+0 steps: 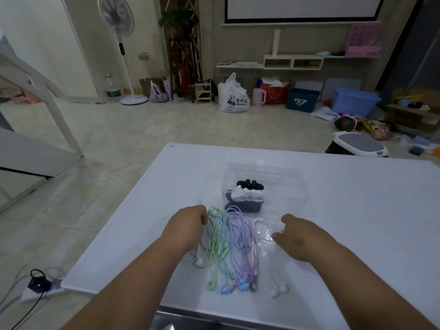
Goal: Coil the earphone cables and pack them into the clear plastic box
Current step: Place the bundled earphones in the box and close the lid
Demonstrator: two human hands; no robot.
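A clear plastic box (281, 177) stands on the white table (357, 210), holding coiled black and white earphones (246, 194). In front of it lie loose earphone cables side by side: green (214, 236), blue (226, 239), purple (245, 246) and white (256, 234). A clear plastic lid (266, 241) lies under the white cable. My left hand (188, 225) sits at the left of the bundle, fingers curled by the green cable. My right hand (297, 236) rests to the right, on the clear lid, with its fingers at the white cable.
The table's left edge (114, 215) drops to a tiled floor with a power strip and cables (40, 284) below. Far off stand a fan (123, 55), bags and bins along the wall. A grey stool (359, 144) stands beyond the table's far right.
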